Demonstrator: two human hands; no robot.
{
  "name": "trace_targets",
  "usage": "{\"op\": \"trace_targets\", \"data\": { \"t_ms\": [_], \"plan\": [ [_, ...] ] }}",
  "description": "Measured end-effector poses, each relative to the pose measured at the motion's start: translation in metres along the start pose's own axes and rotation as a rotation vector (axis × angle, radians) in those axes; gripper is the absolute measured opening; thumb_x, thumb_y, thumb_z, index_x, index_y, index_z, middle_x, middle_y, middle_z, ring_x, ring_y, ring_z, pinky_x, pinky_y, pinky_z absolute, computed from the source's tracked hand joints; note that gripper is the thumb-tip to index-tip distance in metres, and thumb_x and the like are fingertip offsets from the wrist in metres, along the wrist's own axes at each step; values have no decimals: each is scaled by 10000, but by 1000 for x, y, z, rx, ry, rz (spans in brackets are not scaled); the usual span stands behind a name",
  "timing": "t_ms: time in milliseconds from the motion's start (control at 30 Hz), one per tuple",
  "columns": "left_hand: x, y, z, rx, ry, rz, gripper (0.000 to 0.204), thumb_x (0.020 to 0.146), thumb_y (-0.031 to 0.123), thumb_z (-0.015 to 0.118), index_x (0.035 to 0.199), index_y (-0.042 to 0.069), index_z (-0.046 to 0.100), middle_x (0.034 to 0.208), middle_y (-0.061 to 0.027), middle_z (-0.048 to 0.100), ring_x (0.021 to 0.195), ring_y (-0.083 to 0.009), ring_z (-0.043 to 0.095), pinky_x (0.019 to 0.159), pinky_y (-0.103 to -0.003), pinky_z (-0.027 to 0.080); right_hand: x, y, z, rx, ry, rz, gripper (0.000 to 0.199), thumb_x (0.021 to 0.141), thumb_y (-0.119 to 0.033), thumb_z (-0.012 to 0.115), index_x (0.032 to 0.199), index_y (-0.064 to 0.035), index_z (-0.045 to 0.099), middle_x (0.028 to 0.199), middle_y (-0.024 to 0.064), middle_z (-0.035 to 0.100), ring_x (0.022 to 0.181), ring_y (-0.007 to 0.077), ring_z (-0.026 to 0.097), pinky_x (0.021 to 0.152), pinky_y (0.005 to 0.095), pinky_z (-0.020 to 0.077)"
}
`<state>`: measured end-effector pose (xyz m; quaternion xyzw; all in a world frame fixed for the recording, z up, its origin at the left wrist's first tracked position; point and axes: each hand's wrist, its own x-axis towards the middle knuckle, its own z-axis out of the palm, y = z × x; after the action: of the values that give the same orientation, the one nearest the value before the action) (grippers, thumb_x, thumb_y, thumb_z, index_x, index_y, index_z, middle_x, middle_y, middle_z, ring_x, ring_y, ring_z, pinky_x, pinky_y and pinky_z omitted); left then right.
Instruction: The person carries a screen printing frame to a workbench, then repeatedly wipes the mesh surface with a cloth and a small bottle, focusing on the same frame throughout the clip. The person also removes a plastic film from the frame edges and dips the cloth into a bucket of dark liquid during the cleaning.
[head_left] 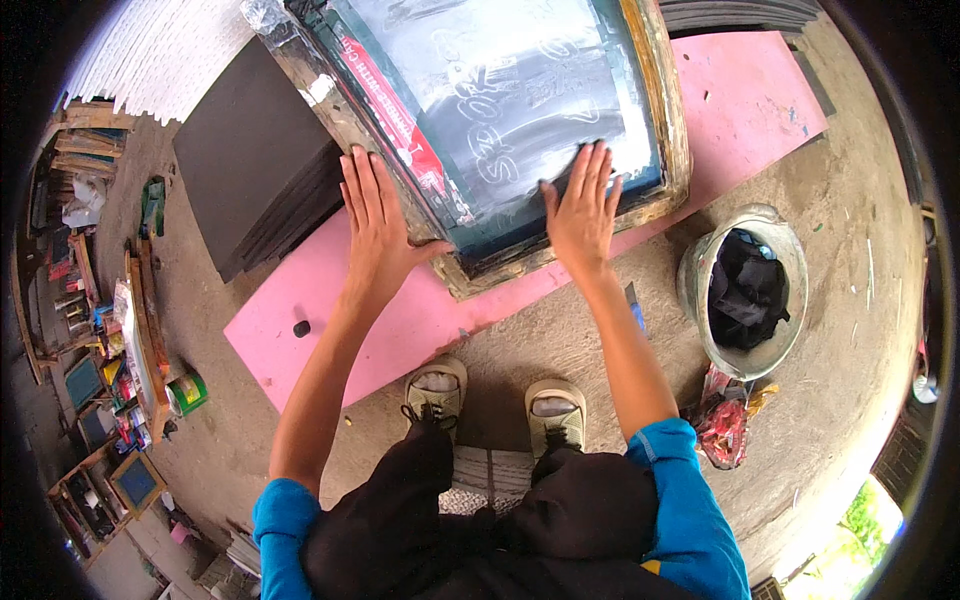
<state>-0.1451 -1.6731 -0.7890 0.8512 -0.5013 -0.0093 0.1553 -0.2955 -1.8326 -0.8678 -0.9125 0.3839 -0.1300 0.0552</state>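
Observation:
A screen-printing frame [676,140] of worn wood lies in front of me, its mesh [510,50] greyish and glossy with faint outlined lettering. Along its left inner edge runs a red printed strip [400,120]. My left hand [375,230] rests with fingers stretched on the frame's left side, thumb at the near-left corner. My right hand [583,225] lies over the near-right part of the mesh, fingers extended. Something dark shows around its fingers; I cannot tell whether it is a cloth or shadow. A pink board [350,345] lies under the frame.
A stack of dark sheets [255,150] stands left of the frame, with white ridged material [160,50] beyond. At right is a bucket [695,270] holding black cloth [748,295], near a crumpled red plastic bag [722,430]. Shelves of clutter [110,390] line the far left.

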Motion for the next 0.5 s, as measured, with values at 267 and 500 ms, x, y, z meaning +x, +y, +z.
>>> {"op": "trace_targets", "data": {
  "t_ms": [267,500],
  "plan": [
    [2,-3,5,-19,95,46,1298,471,386,849,1390,-112,78,1454,-325,34,1355,-487,31,1089,-558,121,31,44,-18,213,374,21,284,784,-19,652,1062,-74,644,1146,111,514,1042,276,489,838,413,429],
    [2,-3,4,-49,64,70,1319,505,263,870,1398,-95,-32,1458,-311,-73,1359,-464,-84,1109,-515,98,11,-27,0,475,337,-362,183,682,69,563,818,-27,639,906,84,606,889,245,603,653,321,530]
  ]
}}
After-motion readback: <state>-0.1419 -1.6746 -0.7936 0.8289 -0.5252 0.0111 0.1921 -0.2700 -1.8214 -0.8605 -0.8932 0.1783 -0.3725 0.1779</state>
